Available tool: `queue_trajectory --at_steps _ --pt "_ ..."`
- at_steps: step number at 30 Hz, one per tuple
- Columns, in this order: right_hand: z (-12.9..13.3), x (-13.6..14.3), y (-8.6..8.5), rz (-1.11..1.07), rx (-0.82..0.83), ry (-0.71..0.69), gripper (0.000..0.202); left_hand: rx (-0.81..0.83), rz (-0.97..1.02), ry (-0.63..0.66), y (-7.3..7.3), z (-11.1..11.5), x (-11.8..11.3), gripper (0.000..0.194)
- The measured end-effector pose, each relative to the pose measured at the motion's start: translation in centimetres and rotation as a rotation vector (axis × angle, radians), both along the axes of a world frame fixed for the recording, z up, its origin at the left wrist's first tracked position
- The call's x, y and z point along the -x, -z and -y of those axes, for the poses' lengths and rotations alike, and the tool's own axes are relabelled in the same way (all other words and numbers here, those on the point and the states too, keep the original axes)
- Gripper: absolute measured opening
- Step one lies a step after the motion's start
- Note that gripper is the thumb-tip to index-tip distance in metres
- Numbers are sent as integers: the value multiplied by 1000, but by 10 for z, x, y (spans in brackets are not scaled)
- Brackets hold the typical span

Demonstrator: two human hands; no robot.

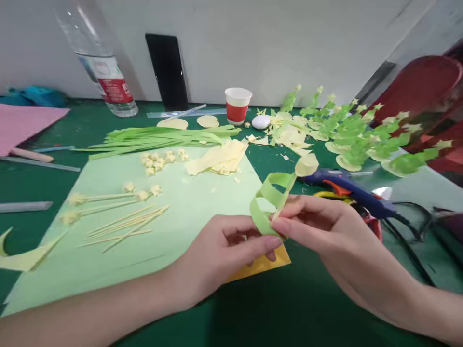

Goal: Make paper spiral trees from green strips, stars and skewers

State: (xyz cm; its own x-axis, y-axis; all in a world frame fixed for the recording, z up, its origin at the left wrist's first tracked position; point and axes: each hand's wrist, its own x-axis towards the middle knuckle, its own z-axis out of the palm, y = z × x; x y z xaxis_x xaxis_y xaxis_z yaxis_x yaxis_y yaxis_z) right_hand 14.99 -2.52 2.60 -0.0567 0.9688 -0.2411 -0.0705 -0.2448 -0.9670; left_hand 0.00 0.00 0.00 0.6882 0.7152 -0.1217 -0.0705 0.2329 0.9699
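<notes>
Grip of the right hand point(329, 241) was narrow, pinching a thin stick point(283, 202) tipped with a pale bud point(306, 165); the left hand point(231, 250) held the loosely curled green strip point(257, 212) against it, above the table point(253, 318). Slack fingers could have let its loops spring open.

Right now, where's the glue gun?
In the head view, the glue gun lies right of centre, between the right hand and the paper plants.
</notes>
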Motion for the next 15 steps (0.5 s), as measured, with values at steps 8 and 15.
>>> queue_trajectory --at_steps 8,15 --pt "1 -3 3 76 0 -14 8 -58 -175 -36 0 -2 4 30" --pt "2 -2 1 -33 21 -80 8 -46 -133 24 2 -2 3 32"
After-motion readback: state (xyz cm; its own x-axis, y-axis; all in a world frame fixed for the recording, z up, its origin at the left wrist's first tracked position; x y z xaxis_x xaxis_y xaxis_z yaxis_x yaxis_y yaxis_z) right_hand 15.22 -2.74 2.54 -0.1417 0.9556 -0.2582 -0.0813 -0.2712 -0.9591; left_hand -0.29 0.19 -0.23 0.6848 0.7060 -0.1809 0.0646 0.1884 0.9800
